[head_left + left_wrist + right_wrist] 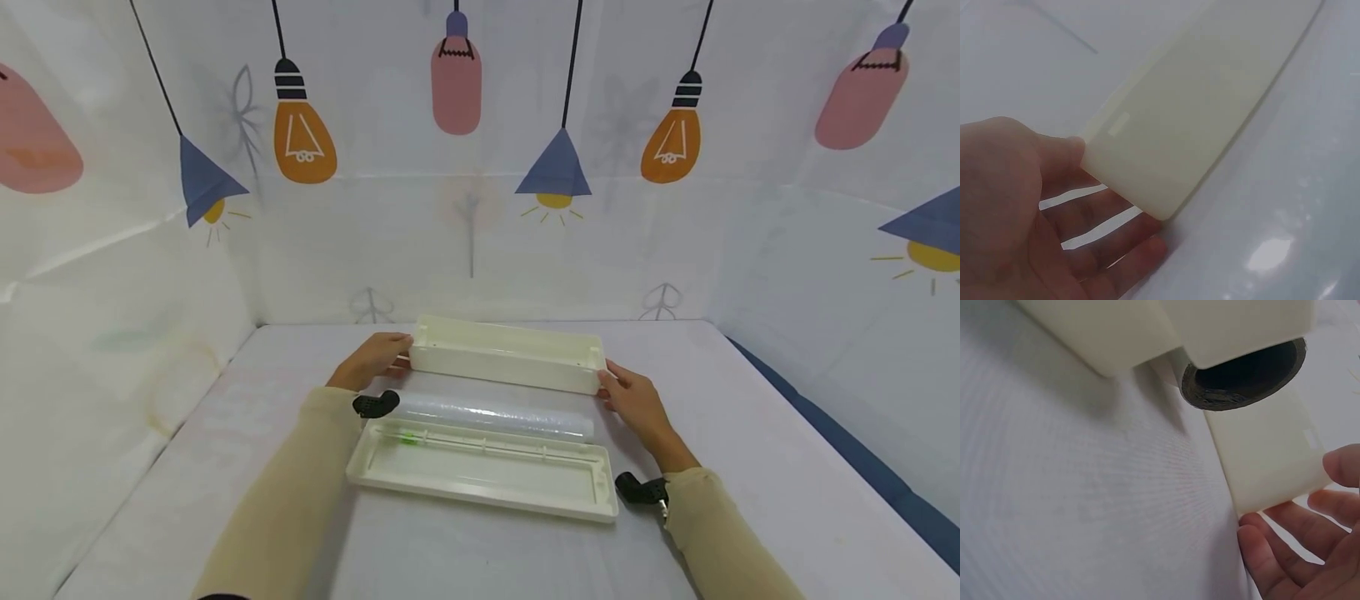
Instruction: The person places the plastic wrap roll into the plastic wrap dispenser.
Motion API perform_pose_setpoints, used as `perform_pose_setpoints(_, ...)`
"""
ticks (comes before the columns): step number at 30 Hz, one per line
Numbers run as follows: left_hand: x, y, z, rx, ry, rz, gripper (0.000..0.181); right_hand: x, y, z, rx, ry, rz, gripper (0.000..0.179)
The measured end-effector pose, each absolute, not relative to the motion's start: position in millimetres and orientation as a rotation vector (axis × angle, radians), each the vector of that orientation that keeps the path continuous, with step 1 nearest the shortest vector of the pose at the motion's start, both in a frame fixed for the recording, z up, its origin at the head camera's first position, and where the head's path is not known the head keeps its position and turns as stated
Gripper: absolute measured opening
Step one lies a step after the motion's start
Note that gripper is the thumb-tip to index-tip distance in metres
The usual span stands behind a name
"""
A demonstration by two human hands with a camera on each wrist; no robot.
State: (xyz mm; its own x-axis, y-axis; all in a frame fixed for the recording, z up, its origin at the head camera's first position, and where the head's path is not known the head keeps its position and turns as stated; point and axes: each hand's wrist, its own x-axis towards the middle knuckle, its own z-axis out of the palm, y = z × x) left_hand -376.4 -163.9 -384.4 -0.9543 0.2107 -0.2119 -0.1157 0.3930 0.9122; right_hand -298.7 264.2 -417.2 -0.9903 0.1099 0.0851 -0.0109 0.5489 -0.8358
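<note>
A long cream plastic box [504, 372], open at the top, lies across the far part of the table between both hands. My left hand [369, 360] holds its left end, thumb at the corner and fingers spread behind the end wall [1147, 187]. At the opposite end, my right hand [633, 404] grips the box with thumb and fingertips. In front of the box lies a clear roll of plastic film [487, 416]; its hollow dark core [1192, 394] shows in the right wrist view. Nearest me is the matching cream lid [480, 486], inner side up, with a rail and small green slider [408, 437].
A white cloth covers the table [465, 554]. White sheets with printed lamps form the back wall [480, 242] and both sides. Along the right edge runs a dark blue strip [847, 454]. Black wrist camera mounts [637, 489] sit close by the lid's ends.
</note>
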Motion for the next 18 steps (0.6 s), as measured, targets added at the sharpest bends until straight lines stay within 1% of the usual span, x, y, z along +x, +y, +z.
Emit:
perform_pose_setpoints(7,-377.1,-163.5,-388.7,0.079,2.364,1.590,0.049,-298.6,264.8,-417.8,-0.135,-2.643,1.483,0.056)
perform_pose_setpoints(18,-380.1,-165.3,-391.6,0.063,2.361,1.608,0.053,-299.5,267.4,-414.8,-0.087,-2.600,1.536,0.054)
